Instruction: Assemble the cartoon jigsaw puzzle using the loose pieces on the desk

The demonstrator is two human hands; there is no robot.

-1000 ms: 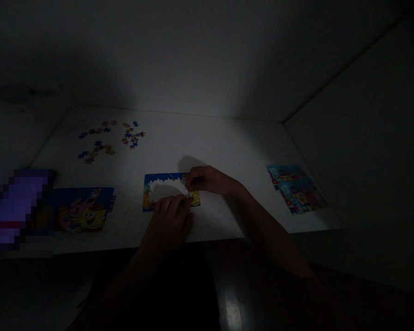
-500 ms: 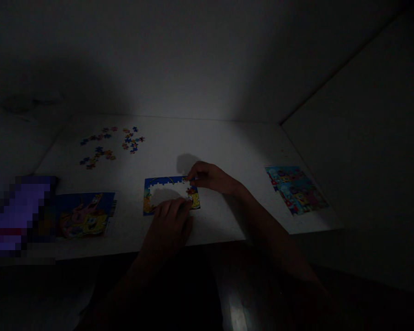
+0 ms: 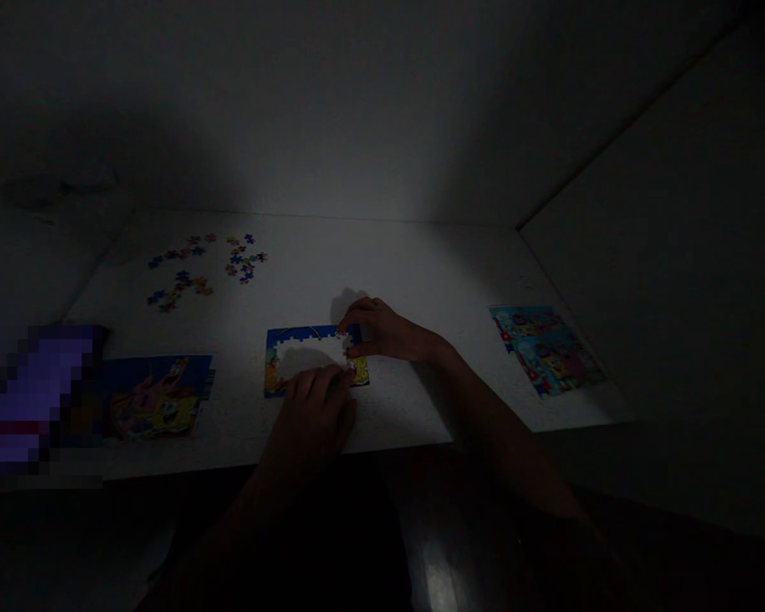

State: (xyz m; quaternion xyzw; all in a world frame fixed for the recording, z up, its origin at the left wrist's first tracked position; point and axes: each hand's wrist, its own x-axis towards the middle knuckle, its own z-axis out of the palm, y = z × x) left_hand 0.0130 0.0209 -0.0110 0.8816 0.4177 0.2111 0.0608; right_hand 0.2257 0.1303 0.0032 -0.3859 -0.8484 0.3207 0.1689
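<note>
A partly assembled jigsaw puzzle (image 3: 271,357) lies at the table's middle, its blue and yellow border joined around a white gap. My left hand (image 3: 311,406) rests over its lower edge, fingers lying loosely bent with the tips near the lower right corner; no piece shows in them. Above the right side is my right hand (image 3: 382,330), thumb and fingers spread apart. Its fingertips touch the upper right part of the border, the thumb lower on the right edge. A small light-coloured piece (image 3: 340,334) shows by the fingertips. Dim light hides finer detail.
Loose jigsaw pieces (image 3: 182,289) lie in several clusters at the back left. A cartoon picture sheet (image 3: 159,399) is at the left, beside a blurred purple object (image 3: 44,391). Another colourful sheet (image 3: 548,350) lies at the right. Walls border the white table (image 3: 408,263).
My right hand has shifted slightly left over the puzzle's upper right corner, and its thumb and fingers have spread from a pinch. My left hand has stayed nearly still.
</note>
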